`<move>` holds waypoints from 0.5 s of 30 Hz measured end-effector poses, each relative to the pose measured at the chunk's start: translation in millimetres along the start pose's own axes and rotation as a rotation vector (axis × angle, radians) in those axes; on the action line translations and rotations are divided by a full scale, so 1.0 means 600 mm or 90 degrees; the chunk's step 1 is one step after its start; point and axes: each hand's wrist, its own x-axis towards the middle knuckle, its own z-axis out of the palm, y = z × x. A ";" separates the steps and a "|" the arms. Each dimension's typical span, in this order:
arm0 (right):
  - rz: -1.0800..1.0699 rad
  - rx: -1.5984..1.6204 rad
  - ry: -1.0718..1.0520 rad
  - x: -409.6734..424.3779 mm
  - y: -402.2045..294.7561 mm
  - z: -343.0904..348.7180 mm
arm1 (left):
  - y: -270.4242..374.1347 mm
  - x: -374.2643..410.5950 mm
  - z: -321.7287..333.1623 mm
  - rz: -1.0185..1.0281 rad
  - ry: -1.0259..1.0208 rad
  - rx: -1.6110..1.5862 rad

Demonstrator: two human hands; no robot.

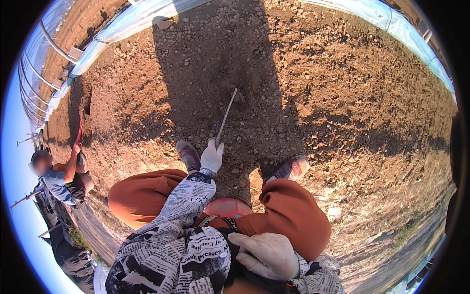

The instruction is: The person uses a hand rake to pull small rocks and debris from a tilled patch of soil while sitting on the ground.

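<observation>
My left hand (212, 156), in a white work glove, grips the handle of a hand tool with a thin, straight, pale shaft (226, 115). The tool slants away from me; its far end meets the loose, stony soil (220, 66), and the shape of its head is hard to make out. At my waist is my right hand (270, 255), also gloved, over dark cloth with its fingers bent. Whether those fingers hold anything is hidden. Between my legs, in orange-brown trousers (147, 198), a rounded red object (227, 207) shows partly under me.
My shoes (189, 156) rest on the soil, spread apart. A person (66, 180) crouches at the left, one hand on a red-handled tool (80, 128). Plastic sheeting (136, 27) borders the soil at the far side. Bare curved hoops (55, 44) stand beyond it.
</observation>
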 end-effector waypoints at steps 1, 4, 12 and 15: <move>0.000 -0.003 -0.001 0.000 0.001 0.000 | 0.003 0.004 0.000 -0.013 -0.008 -0.005; 0.015 -0.013 -0.009 -0.002 0.003 0.000 | 0.021 0.001 -0.008 0.011 0.030 -0.028; -0.004 -0.010 0.012 0.002 0.008 0.000 | 0.004 -0.055 0.005 -0.028 0.027 -0.139; -0.004 -0.015 0.000 0.003 0.002 0.000 | -0.014 -0.017 0.019 -0.044 -0.060 -0.045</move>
